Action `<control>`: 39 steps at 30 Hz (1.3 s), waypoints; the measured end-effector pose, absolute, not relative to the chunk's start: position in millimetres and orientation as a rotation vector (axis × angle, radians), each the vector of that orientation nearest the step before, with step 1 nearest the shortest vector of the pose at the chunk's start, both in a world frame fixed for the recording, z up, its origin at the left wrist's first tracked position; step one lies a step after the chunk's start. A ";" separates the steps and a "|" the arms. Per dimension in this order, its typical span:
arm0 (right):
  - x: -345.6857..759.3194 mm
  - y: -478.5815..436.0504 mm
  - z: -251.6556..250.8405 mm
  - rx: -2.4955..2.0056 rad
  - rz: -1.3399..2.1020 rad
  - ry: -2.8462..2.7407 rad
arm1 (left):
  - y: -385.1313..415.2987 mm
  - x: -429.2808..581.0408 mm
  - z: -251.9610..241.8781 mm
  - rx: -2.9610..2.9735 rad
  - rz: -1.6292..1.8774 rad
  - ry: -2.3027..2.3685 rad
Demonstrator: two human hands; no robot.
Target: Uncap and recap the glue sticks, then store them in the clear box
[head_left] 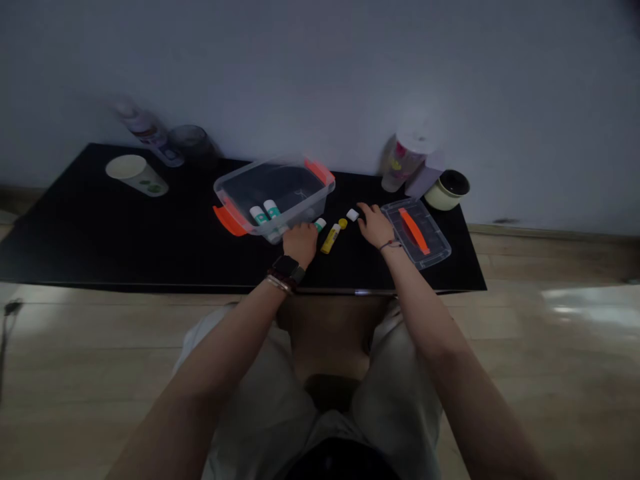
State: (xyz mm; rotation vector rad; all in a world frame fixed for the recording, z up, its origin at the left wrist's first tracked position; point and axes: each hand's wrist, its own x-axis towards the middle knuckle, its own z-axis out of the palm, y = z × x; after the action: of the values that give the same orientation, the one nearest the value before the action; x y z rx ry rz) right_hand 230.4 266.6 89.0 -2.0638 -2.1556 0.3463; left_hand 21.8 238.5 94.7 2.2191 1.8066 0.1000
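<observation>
A person sits at a low black table (pixel 125 243) pushed against a pale wall (pixel 310 80), both bare forearms stretched over its near edge. The left hand (pixel 300 243), a dark watch (pixel 287 267) at its wrist, is curled over a green-and-white stick (pixel 321 225), one end showing at the right of the knuckles. The right hand (pixel 375 227) is loosely spread, fingertips just beside a small white cap (pixel 353 215); whether they touch it cannot be told from here. Between the hands lie a yellow stick (pixel 329 241) and a round yellow cap (pixel 343 223). Just beyond the left hand stands a clear bin (pixel 300 215) with orange latches, two more green-and-white tubes (pixel 265 212) lying inside toward its left end. To the right, a clear lid (pixel 437 243) with an orange handle (pixel 415 231) rests flat. Behind it are a patterned tumbler (pixel 400 163), a pale box (pixel 424 177) and a cream pot (pixel 443 197). At far left, a paper cup (pixel 137 177), a blurred bottle (pixel 150 137) and a dark glass (pixel 194 143) complete the tabletop.
</observation>
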 end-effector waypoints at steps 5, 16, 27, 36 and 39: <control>235.5 271.0 73.5 -2.003 0.327 -2.327 | 236.9 21.6 106.5 2.125 0.291 1.721; 227.8 268.4 75.6 -2.116 0.334 -2.273 | 226.9 18.0 114.0 0.942 0.708 1.031; 223.6 269.1 110.2 -1.500 1.296 -1.121 | 221.3 21.0 127.2 0.660 0.684 0.941; 214.2 241.7 124.5 -1.188 1.577 -0.946 | 217.6 30.2 131.3 0.663 0.648 0.943; 215.9 237.7 127.6 -1.151 1.565 -1.001 | 216.7 31.0 130.7 0.673 0.660 0.929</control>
State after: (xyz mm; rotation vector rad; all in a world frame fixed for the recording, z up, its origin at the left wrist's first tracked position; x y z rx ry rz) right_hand 215.9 237.7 127.6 -1.1509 -1.0009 1.5646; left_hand 31.0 216.7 130.7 0.6726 0.9291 0.6596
